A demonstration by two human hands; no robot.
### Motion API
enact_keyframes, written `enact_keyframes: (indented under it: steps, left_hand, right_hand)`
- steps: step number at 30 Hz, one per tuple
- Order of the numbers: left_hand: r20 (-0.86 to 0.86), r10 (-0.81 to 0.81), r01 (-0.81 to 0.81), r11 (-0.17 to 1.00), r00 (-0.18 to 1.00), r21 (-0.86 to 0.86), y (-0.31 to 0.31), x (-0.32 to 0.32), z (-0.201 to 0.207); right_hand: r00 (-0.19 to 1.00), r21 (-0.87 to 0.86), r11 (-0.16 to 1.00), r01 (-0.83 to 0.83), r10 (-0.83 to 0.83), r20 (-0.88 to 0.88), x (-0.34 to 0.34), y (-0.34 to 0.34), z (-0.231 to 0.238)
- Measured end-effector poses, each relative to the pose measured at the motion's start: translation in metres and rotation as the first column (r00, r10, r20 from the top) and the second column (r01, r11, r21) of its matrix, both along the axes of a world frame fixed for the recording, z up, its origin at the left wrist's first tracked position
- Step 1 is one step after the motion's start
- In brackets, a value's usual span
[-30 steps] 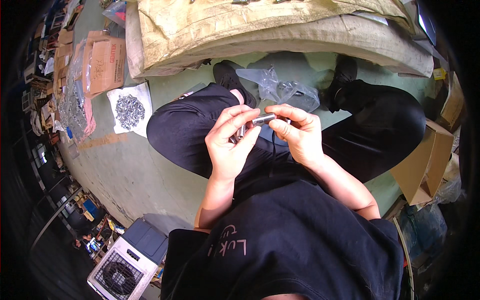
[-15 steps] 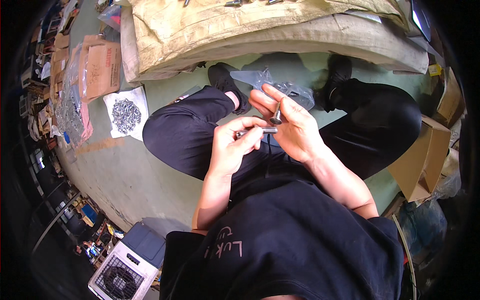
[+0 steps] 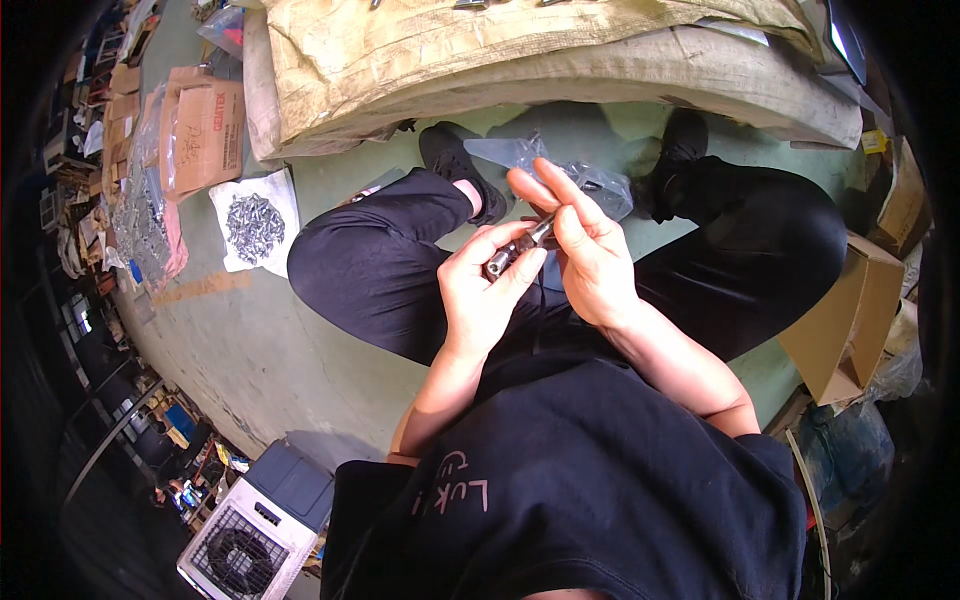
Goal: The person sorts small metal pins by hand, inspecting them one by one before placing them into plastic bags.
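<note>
Left hand (image 3: 478,288) holds metal parts (image 3: 498,264); green floor (image 3: 290,345) meets a draped platform (image 3: 600,85).

Metal parts, silver. Cylindrical piece (image 3: 500,263): tilted, rising rightward; pinched between thumb and fingers of the left hand (image 3: 474,287), round end exposed. Slimmer piece (image 3: 545,228): at the right hand's (image 3: 596,258) thumb, beside the left fingertips; junction hidden.
</note>
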State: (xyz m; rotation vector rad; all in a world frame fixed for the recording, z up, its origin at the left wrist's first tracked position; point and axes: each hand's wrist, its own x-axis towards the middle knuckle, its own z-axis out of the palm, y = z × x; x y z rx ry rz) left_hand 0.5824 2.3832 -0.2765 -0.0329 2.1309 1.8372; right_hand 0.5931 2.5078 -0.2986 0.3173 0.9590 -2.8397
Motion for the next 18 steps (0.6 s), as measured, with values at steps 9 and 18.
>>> enact_keyframes:
  steps: [9, 18]
  left_hand:
    - [-0.010, 0.001, -0.001, 1.000, 1.000, -0.006, -0.007, -0.007, 0.007]
    - [0.149, 0.027, -0.051, 0.985, 0.988, 0.162, -0.010, -0.002, 0.001]
  right_hand:
    - [0.987, 0.166, 0.986, 0.002, 0.025, -0.158, 0.002, 0.002, -0.003]
    - [0.994, 0.019, 0.999, -0.033, 0.035, -0.101, 0.004, 0.002, 0.008]
